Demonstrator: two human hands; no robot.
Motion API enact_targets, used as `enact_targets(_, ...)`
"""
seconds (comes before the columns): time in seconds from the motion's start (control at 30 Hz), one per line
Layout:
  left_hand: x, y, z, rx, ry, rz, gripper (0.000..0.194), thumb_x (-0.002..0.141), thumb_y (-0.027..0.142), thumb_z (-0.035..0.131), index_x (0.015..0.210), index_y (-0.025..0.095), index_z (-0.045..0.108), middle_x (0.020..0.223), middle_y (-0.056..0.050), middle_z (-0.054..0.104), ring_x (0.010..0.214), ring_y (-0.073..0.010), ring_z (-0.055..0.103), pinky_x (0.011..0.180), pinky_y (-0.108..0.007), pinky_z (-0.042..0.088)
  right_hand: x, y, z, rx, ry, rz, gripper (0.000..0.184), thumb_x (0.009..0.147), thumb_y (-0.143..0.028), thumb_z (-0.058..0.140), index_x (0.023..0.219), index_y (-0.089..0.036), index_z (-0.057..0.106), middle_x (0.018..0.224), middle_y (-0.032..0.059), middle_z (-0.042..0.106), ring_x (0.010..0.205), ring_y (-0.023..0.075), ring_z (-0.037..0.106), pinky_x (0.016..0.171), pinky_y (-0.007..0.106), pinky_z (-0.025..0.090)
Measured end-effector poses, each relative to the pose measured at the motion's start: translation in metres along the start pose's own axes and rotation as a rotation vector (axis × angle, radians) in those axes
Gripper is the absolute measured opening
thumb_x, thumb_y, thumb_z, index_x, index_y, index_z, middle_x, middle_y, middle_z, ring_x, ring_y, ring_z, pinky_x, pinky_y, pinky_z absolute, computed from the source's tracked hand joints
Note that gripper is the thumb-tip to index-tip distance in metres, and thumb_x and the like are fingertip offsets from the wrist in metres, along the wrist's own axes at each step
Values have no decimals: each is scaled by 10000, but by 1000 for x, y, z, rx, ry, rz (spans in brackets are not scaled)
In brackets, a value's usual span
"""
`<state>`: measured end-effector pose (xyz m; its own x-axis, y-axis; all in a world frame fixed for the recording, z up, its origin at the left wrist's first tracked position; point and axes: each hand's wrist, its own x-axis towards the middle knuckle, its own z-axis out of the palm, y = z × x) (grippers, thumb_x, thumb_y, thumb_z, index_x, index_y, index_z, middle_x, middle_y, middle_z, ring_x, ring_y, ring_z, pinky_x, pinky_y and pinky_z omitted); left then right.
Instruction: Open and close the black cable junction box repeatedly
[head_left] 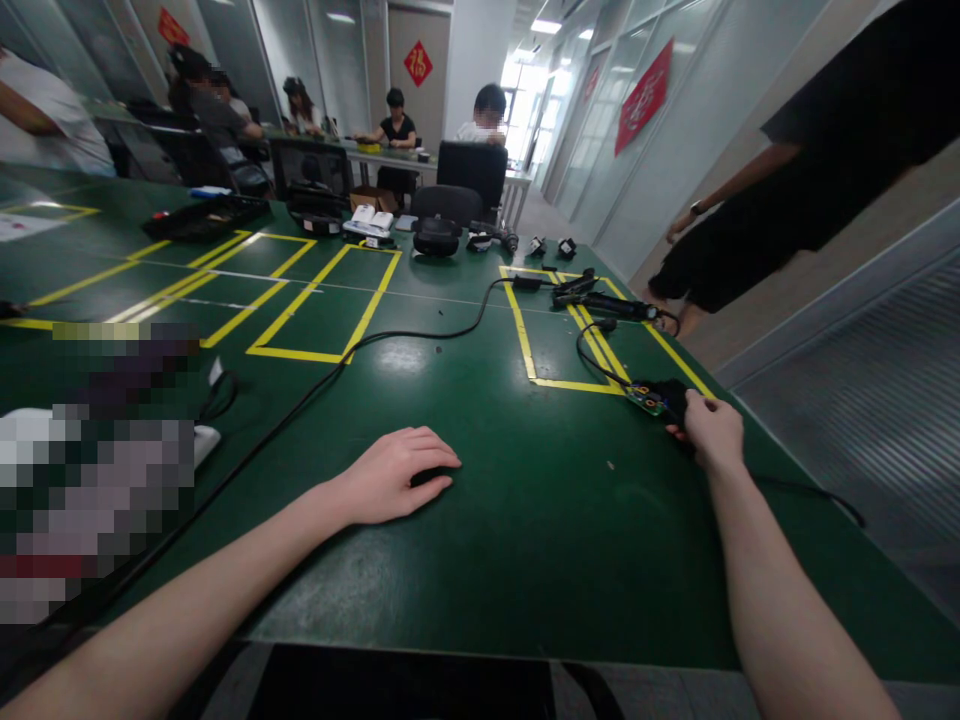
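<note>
My left hand (397, 475) lies palm down on the green tabletop (517, 570), holding nothing, with the thumb apart from the fingers. Over at the right edge of the table, my right hand (714, 428) is closed on a black part with a small green circuit board (646, 399) at its left end. Fingers hide some of the black part, so its exact kind does not show. A thin black lead (581, 352) loops from the board to a small plug (606, 325). Another dark cable (817, 490) runs off to the right, partly behind my wrist.
A long black cable (390, 335) crosses the table to folded black rods (600, 300). Yellow tape (300, 353) marks rectangles. A black tray (206, 215), a black case (436, 237) and small parts stand farther back. Several people sit beyond; a person in black (832, 130) stands at right.
</note>
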<state>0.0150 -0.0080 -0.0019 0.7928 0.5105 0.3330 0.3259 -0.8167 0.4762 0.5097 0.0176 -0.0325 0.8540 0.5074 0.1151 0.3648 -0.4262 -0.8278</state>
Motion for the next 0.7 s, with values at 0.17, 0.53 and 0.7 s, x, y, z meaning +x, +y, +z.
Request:
enact_targets(0.17,0,1,0,1,7,2,207,1013,249,593,1161,193,726,1129,-71,765,1057,-218,701,945,-371,568,-14,-14,-6,41,60,-23,610,754,-460,753,1282,-196,600,1069,105,670,530,174,598,404,312,485)
enact_targets(0.53,-1,0,0,1,-3,-2,193,1011,244,595,1138,192,731,1130,-62,764,1061,-215,699,945,-366,560,-6,-21,-18,-106,178,-346,423,745,-433,763,1037,-131,717,951,101,598,996,312,592,921,456,486)
enact_targets(0.7,-1,1,0,-2,0,-5,196,1014,243,588,1136,193,733,1130,-64,765,1066,-214,699,949,-366,560,5,4,-10,-294,83,-413,334,818,-459,672,941,-155,735,920,133,631,920,324,614,853,479,510)
